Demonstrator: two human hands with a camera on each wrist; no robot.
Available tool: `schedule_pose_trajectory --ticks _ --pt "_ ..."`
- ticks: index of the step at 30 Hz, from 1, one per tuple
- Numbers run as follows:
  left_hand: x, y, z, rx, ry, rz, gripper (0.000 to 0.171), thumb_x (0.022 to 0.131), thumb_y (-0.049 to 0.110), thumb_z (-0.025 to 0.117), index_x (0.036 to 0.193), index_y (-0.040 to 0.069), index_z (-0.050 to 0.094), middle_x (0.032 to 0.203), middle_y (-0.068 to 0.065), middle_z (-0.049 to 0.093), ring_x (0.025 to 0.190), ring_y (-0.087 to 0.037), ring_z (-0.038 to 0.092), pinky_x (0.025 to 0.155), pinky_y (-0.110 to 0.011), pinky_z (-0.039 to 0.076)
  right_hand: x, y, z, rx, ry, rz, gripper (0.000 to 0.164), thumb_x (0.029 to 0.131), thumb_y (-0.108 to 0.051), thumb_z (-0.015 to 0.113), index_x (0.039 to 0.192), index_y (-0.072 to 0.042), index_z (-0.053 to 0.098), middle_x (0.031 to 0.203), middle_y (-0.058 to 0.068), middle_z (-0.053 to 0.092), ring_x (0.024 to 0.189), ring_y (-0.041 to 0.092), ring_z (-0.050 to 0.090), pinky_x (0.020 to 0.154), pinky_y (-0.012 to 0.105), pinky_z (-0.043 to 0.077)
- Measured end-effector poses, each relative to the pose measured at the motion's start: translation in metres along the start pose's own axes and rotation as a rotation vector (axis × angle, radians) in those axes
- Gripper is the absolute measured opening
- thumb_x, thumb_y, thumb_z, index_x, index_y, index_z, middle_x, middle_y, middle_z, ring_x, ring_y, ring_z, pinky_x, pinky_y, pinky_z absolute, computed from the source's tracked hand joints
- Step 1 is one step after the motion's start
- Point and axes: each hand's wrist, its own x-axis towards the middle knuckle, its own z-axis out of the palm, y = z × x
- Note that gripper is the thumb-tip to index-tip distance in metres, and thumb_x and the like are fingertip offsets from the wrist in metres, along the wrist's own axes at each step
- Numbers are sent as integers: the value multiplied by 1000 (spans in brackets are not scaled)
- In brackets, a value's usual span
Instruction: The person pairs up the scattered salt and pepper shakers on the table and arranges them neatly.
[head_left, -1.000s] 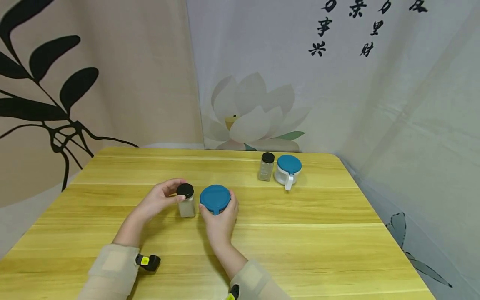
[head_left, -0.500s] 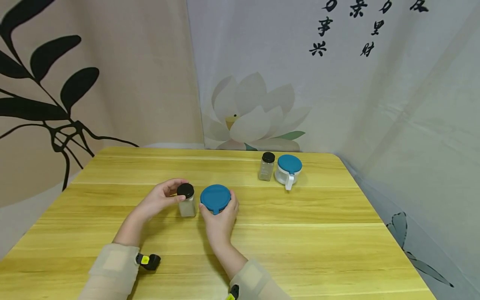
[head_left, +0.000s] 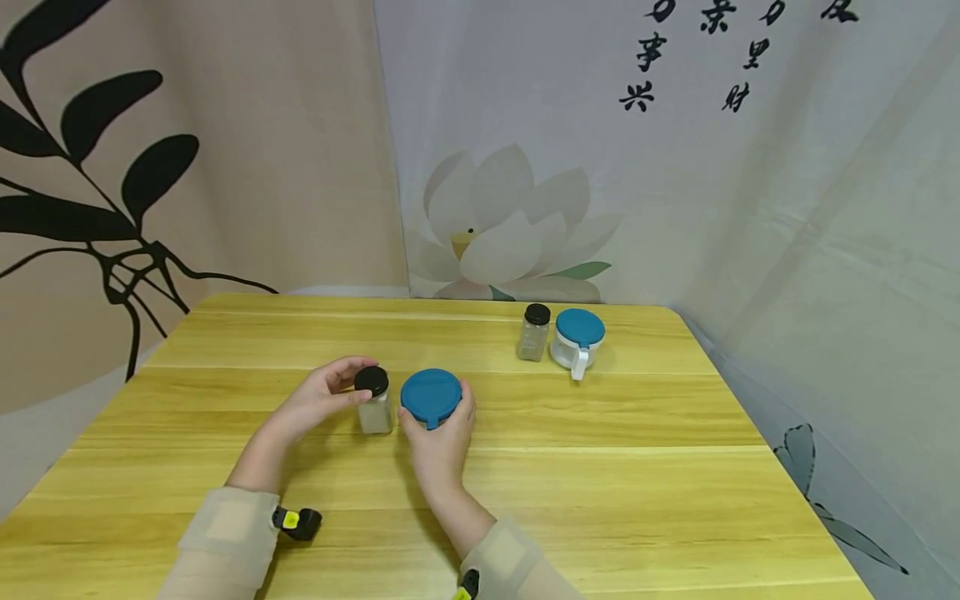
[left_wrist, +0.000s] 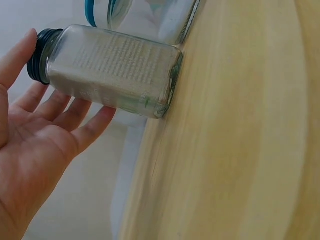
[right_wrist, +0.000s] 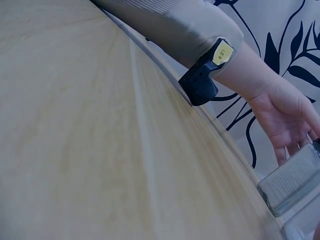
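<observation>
A square glass spice jar (head_left: pixel 375 415) with a black screw lid stands upright on the wooden table, pale contents inside. My left hand (head_left: pixel 322 394) holds it by the lid, thumb on the near side. In the left wrist view the fingers of the left hand (left_wrist: pixel 55 122) lie along the spice jar (left_wrist: pixel 112 70). Just to its right, my right hand (head_left: pixel 442 437) grips a glass seasoning pot (head_left: pixel 431 397) with a round blue lid, thumb and fingers around its sides. The pot's body is mostly hidden under the lid in the head view.
Toward the back right of the wooden table (head_left: pixel 637 500) stand a second black-lidded glass jar (head_left: pixel 532 339) and a white-handled pot with a blue lid (head_left: pixel 578 342), side by side. A printed curtain (head_left: pixel 525 125) hangs behind the table's far edge.
</observation>
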Motion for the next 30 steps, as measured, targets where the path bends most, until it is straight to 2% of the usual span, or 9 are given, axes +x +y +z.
schedule_pose_trajectory --ticks 8,14,23,30 --pt "0 5 2 -2 1 23 51 93 9 63 138 -3 43 135 -23 50 114 -16 53 90 -22 45 -1 -1 -1 10 -11 7 90 73 -18 85 144 -8 30 139 13 38 124 34 41 99 58 32" --pt "0 9 3 16 0 62 50 94 5 61 139 -5 41 135 -24 49 117 -22 51 91 -22 43 0 -1 -2 -13 -11 -4 90 73 -21 85 144 -7 30 139 13 39 124 34 41 98 58 33" --pt "0 11 5 10 13 98 48 94 9 62 138 -1 44 134 -21 51 116 -16 54 90 -22 44 4 -2 -6 -64 -20 5 91 73 -33 84 144 -10 32 140 11 39 123 32 43 97 57 34" --pt "1 13 6 36 31 108 50 94 9 62 140 1 43 136 -20 50 121 -22 49 94 -21 39 6 -2 -9 -55 -39 -3 89 74 -32 83 144 -11 32 142 12 38 124 32 41 97 58 33"
